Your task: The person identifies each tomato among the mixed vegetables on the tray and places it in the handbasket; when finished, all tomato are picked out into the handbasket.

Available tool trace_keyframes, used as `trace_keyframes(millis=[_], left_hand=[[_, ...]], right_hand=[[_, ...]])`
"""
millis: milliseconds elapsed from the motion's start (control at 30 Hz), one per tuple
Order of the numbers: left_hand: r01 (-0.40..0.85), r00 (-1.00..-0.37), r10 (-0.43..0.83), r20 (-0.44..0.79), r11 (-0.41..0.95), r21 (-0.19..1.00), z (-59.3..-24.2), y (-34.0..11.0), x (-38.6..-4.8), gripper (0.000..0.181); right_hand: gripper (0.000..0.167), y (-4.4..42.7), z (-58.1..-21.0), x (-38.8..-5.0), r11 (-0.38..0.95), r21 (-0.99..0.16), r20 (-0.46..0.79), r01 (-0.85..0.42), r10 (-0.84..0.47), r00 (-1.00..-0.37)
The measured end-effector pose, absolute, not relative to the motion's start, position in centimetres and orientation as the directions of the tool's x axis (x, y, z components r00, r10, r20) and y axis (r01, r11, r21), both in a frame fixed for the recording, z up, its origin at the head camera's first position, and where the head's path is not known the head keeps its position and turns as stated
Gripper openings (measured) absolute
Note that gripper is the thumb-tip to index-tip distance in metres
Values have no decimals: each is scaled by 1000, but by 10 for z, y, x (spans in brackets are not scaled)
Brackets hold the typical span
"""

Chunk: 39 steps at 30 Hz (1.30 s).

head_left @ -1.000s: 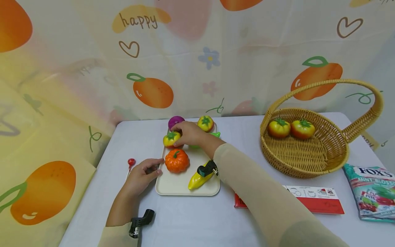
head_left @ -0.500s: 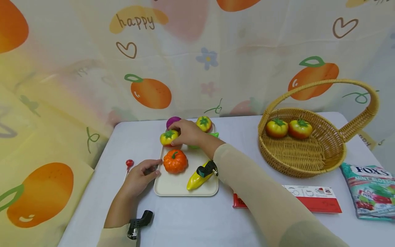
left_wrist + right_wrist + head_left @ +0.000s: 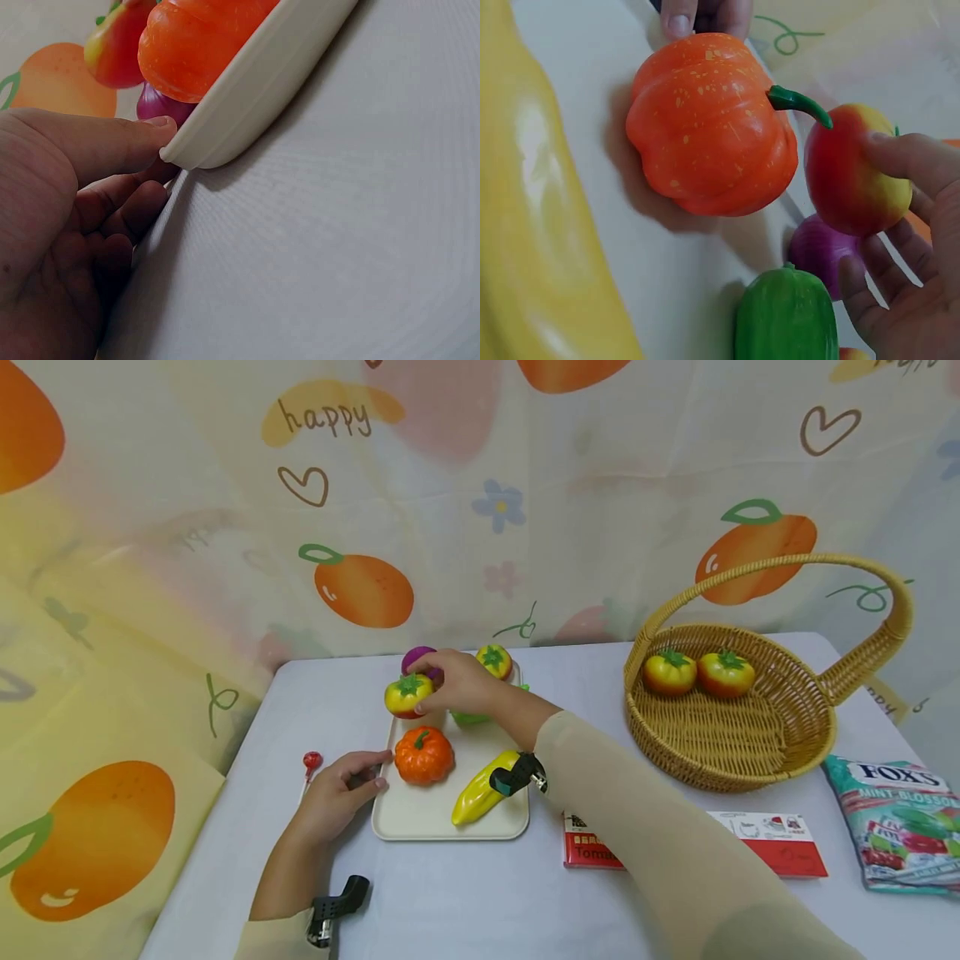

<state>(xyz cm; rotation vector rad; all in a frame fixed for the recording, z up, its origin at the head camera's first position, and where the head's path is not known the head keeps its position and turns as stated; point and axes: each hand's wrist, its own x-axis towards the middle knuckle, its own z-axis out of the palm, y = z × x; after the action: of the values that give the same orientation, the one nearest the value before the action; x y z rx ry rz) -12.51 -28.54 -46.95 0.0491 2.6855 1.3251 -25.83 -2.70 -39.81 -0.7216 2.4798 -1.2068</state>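
Note:
My right hand grips a yellow-red toy tomato over the cream tray's far left part; in the right wrist view the thumb presses the tomato, with fingers behind it. The left hand pinches the left rim of the tray; in the left wrist view its thumb lies on top of the tray rim. An orange pumpkin and a yellow banana-shaped piece lie on the tray. Behind them are a purple onion, another tomato and a partly hidden green piece.
A wicker basket holding two tomatoes stands at the right. Near its front lie a red and white box, partly under the right forearm, and a candy bag. A red lollipop lies left of the tray.
The held tomato has shifted slightly up and left, away from the pumpkin. My right forearm has moved a little, showing more of the red box. The left hand keeps its place on the tray.

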Motion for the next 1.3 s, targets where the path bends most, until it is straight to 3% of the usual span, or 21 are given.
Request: trace_keyframes(millis=[600, 1300], left_hand=[[-3, -992, 102, -80, 596, 803, -472, -284, -123, 40], [-1, -993, 96, -69, 576, 818, -472, -285, -121, 40]], right_hand=[[59, 17, -390, -227, 426, -856, -11, -294, -583, -812], [58, 55, -374, -197, 398, -878, 20, -265, -524, -851]])
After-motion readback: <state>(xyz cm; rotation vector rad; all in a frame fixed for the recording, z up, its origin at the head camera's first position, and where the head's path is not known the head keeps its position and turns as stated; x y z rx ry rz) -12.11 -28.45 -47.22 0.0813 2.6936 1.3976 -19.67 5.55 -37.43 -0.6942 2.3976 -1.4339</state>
